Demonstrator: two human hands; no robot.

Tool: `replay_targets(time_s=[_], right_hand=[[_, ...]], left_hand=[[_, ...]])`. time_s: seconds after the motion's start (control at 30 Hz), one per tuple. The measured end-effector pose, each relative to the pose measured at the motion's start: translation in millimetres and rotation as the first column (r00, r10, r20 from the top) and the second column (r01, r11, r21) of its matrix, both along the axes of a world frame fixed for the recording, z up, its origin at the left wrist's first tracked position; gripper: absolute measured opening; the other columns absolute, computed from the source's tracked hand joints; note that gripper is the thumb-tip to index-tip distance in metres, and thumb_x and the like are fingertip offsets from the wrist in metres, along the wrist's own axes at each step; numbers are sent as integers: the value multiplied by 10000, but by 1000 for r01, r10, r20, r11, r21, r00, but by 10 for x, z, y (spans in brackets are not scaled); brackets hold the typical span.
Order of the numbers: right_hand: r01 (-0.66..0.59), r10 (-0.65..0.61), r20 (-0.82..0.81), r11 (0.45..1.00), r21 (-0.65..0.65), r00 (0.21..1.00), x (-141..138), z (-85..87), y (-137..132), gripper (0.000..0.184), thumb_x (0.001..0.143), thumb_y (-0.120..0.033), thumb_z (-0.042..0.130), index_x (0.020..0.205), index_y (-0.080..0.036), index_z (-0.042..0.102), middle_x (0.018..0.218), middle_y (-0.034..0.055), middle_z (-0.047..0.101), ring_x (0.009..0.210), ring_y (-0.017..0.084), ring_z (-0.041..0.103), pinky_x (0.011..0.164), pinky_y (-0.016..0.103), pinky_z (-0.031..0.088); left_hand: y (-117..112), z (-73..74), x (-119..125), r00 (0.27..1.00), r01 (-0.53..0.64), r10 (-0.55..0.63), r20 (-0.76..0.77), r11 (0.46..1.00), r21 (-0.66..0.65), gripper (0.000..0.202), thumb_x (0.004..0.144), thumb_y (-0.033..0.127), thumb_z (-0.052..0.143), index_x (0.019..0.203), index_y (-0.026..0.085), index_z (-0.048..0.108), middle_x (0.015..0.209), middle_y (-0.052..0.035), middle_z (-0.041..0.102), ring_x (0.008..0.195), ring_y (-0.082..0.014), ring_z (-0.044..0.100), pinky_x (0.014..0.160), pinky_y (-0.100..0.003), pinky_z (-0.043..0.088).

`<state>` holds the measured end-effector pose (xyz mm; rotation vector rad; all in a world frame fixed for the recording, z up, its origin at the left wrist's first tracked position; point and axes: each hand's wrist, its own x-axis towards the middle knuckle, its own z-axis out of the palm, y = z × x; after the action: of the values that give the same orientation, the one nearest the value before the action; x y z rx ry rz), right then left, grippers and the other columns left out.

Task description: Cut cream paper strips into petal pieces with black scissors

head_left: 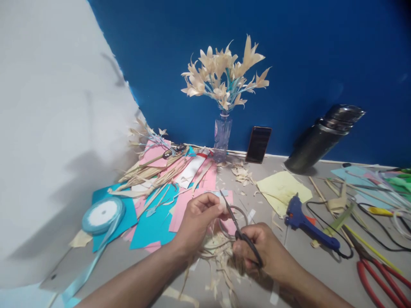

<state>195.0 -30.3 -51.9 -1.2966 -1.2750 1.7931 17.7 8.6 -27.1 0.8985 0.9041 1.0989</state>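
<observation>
My left hand (199,219) is closed, with thumb and fingers pinching a small pale piece of dried husk (222,205). The fingers cover much of that piece. My right hand (268,253) grips a pair of dark-handled scissors (233,217), its fingers around the handle loops. The blades point up and to the left, beside the husk piece at my left fingertips; whether they touch it I cannot tell. Below both hands lie curled husk scraps (221,267) on the grey table (135,278).
Husk flowers (221,64) stand in a clear bottle (222,137) by the blue wall. A phone (258,144) and a dark flask (316,143) lean there. At right lie a blue glue gun (310,229) and red-handled scissors (379,278); at left, a ribbon roll (102,215) and husk strips (154,171).
</observation>
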Motion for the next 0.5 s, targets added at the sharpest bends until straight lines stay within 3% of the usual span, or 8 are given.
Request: replay_targets(time_s=[0.17, 0.33, 0.4, 0.5], right_hand=[[-111, 113, -47, 993, 44, 992, 145, 18, 64, 617, 663, -735, 701, 626, -131, 578, 516, 12, 556, 413, 78, 443, 395, 197, 295], [-267, 265, 32, 958, 103, 964, 280, 128, 145, 612, 712, -731, 660, 698, -120, 616, 582, 45, 614, 483, 102, 511, 445, 199, 332], [-191, 187, 39, 972, 139, 981, 259, 169, 152, 562, 707, -681, 703, 733, -124, 629, 615, 41, 621, 529, 112, 526, 480, 209, 367], [81, -79, -16, 979, 187, 997, 178, 230, 138, 453, 672, -540, 790, 843, -145, 647, 730, 42, 648, 651, 145, 574, 593, 247, 449]], left_hand=[[12, 56, 7, 994, 61, -55, 90, 996, -66, 161, 794, 266, 680, 773, 165, 557, 616, -25, 645, 530, -120, 585, 500, -209, 438], [81, 83, -69, 960, 197, -156, 232, 967, -164, 210, 733, 255, 717, 700, 172, 527, 549, 14, 533, 478, -110, 508, 416, -193, 373], [102, 75, -95, 936, 257, -201, 289, 951, -170, 207, 708, 224, 739, 685, 161, 543, 531, 38, 475, 486, -99, 505, 462, -201, 392], [97, 50, -90, 906, 364, -300, 299, 913, -184, 194, 689, 191, 760, 668, 139, 574, 504, 45, 465, 462, -71, 462, 519, -214, 385]])
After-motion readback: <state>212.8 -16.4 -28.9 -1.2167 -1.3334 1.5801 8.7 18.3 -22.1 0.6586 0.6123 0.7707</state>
